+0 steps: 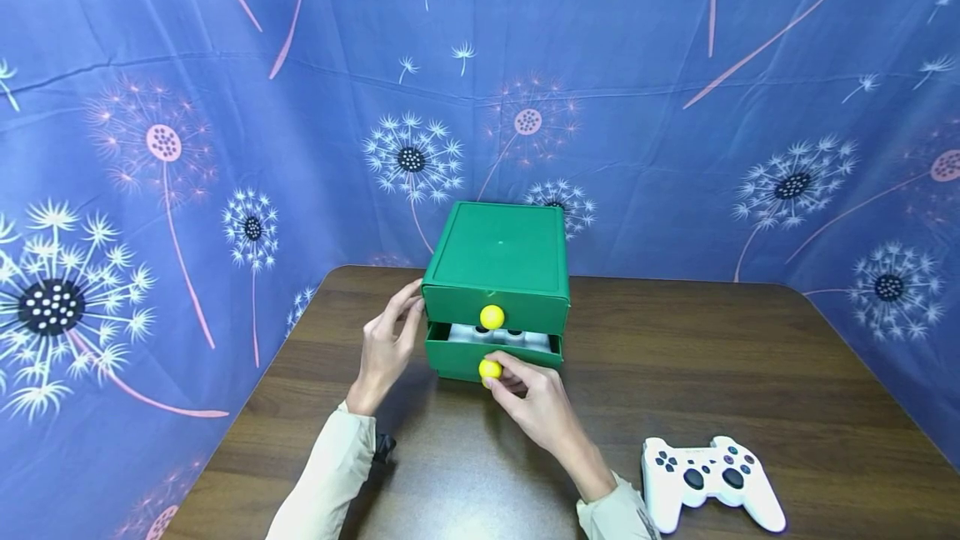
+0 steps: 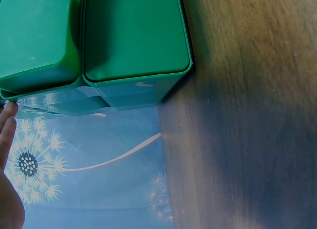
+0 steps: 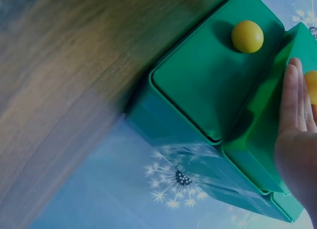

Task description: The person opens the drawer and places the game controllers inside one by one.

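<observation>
A green drawer box (image 1: 498,248) stands on the table with its middle drawer (image 1: 450,352) partly pulled out. My right hand (image 1: 536,407) pinches that drawer's round yellow knob (image 1: 489,368) between thumb and fingers. Inside the drawer lies a white thing (image 1: 525,340) with dark round parts, mostly hidden by the drawer front. My left hand (image 1: 385,357) touches the box's left side with its fingers extended. Above the drawn-out one, the top drawer (image 1: 457,304) is closed and has its own yellow knob. The right wrist view shows a closed bottom drawer (image 3: 198,75) beneath, with a third knob (image 3: 247,36).
A white game controller (image 1: 708,482) lies on the brown wooden table (image 1: 675,348) at the front right, close to my right sleeve. Blue cloth (image 1: 600,32) with a dandelion print hangs behind the table and along both sides. A small dark object (image 1: 384,447) sits at my left cuff.
</observation>
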Action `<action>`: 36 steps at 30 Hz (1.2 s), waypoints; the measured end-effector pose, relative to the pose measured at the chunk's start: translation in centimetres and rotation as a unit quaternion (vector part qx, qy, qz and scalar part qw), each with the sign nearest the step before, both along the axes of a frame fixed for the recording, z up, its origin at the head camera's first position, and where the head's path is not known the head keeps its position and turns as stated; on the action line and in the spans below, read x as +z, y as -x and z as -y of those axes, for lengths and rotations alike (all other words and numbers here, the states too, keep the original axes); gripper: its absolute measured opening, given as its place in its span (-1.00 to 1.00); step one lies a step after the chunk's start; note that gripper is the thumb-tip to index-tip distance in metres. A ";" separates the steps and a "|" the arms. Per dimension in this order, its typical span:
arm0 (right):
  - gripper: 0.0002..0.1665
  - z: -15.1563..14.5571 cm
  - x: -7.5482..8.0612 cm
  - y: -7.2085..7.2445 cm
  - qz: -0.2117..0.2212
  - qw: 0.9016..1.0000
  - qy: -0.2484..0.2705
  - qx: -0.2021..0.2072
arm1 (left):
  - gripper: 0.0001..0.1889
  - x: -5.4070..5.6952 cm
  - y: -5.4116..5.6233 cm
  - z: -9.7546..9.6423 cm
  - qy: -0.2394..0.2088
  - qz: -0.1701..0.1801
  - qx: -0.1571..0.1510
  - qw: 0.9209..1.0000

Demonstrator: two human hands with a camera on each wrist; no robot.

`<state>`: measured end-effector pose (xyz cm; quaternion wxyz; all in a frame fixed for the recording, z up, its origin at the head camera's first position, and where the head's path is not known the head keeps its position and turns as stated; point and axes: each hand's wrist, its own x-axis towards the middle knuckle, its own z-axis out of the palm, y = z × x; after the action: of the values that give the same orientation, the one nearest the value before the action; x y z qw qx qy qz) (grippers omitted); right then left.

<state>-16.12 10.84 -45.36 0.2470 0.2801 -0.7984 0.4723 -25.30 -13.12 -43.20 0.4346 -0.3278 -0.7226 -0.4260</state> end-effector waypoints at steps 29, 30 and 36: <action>-0.66 -0.1 -0.2 1.1 0.008 1.000 0.010 -0.016 | -0.51 0.1 -0.2 0.0 0.002 0.006 0.014 1.000; -0.67 -0.1 -0.1 1.1 0.009 1.000 0.010 -0.016 | -0.51 0.1 -0.2 0.0 0.002 0.007 0.015 1.000; -0.68 -0.2 -0.1 1.3 0.016 1.000 0.012 -0.016 | -0.51 0.0 -0.2 -0.1 -0.003 0.012 0.015 1.000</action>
<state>-17.40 11.01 -45.47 0.2448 0.2566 -0.8012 0.4821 -25.10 -12.99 -43.20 0.4334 -0.3110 -0.7310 -0.4255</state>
